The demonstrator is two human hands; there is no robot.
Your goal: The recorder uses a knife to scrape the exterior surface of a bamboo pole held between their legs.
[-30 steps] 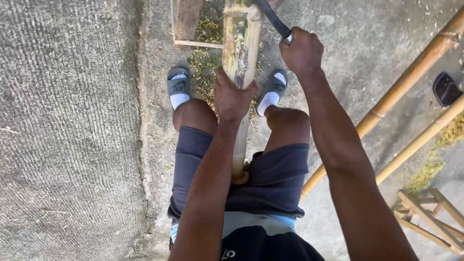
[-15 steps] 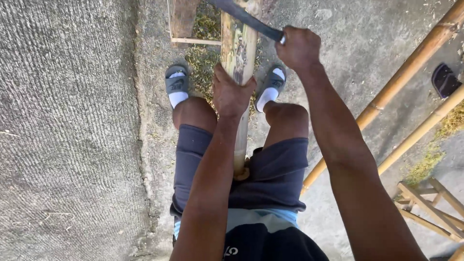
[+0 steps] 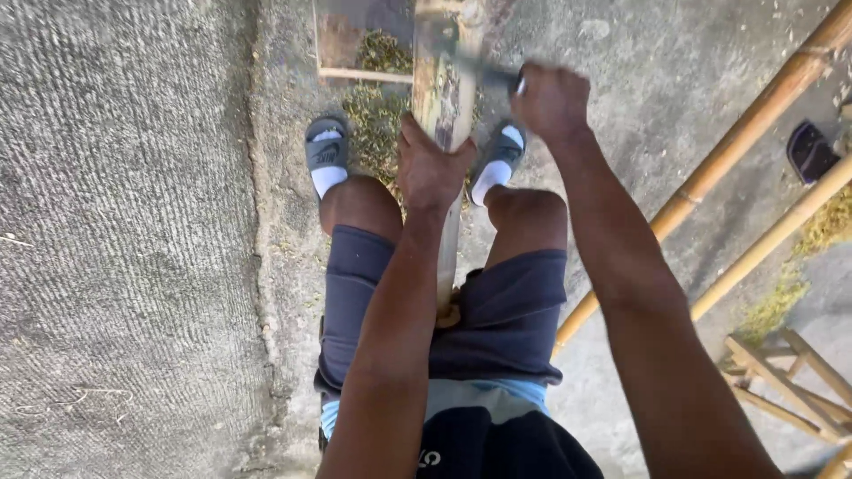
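A person sits on the concrete floor (image 3: pixel 133 222) with a bamboo pole (image 3: pixel 448 98) running out between the knees toward the top of the view, its near end tucked against the dark shorts (image 3: pixel 497 310). The left hand (image 3: pixel 432 168) is clenched around the pole just ahead of the knees and steadies it. The right hand (image 3: pixel 552 102) is closed on the dark handle of a blade (image 3: pixel 461 58), which lies across the pole near the top edge; the blade is blurred, so its exact kind, probably a long knife, is hard to tell. The pole's upper face looks pale and mottled where the blade meets it, while patches of green skin remain beside it, so I judge the scraping or trimming to be partly done, with more of the pole's length left to work. Greenish shavings (image 3: pixel 373 124) lie in a heap on the floor between the two grey slippers (image 3: pixel 326 146), right under the pole, and this fits a fair amount of stripping already finished. A thin wooden frame (image 3: pixel 355 75) lies just beyond the heap. To the right, two more bamboo poles (image 3: pixel 754 151) lie slanted on the floor, their skin yellow-brown and apparently untouched, with a dark sandal (image 3: pixel 809 151) between them and a small wooden rack (image 3: pixel 781 381) near the lower right corner.
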